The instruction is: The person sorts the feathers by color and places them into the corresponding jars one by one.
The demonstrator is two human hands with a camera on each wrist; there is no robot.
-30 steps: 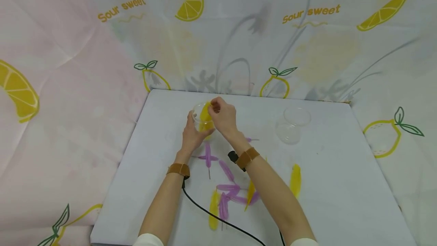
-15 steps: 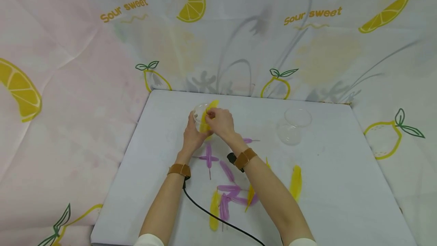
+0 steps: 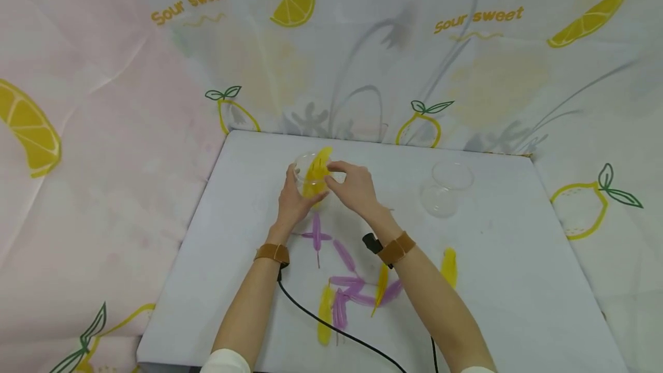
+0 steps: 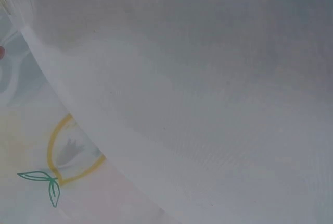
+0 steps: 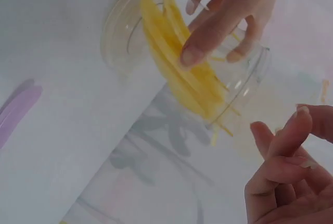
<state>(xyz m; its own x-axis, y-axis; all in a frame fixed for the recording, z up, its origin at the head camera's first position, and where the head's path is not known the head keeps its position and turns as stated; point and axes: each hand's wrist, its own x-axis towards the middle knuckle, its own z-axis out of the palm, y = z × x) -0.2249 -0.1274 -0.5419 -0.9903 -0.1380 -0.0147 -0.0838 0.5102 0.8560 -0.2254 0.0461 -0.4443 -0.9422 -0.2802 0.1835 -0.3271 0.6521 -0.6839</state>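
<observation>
My left hand [image 3: 292, 203] holds a clear jar [image 5: 244, 86] near the back left of the white table, its thumb and fingers round the side. Several yellow feathers [image 3: 313, 180] stand inside, leaning, with tips rising above the rim. Beside the rim is my right hand [image 3: 357, 186], thumb and forefinger apart and nothing visible between them. The right wrist view shows its loosely bent fingers [image 5: 289, 140] near the jar's mouth. Only the table surface and printed cloth fill most of the left wrist view.
Several purple feathers [image 3: 344, 255] lie scattered in the table's middle. Loose yellow feathers are among them and to the right, including one yellow feather [image 3: 449, 266] near my right forearm. Another clear jar [image 3: 446, 190] stands at the back right. A black cable [image 3: 336, 330] crosses the front.
My right hand pinched a yellow feather at the jar's mouth earlier. Now that hand has let go and shifted right, and the feather stays in the jar. The left hand keeps its hold.
</observation>
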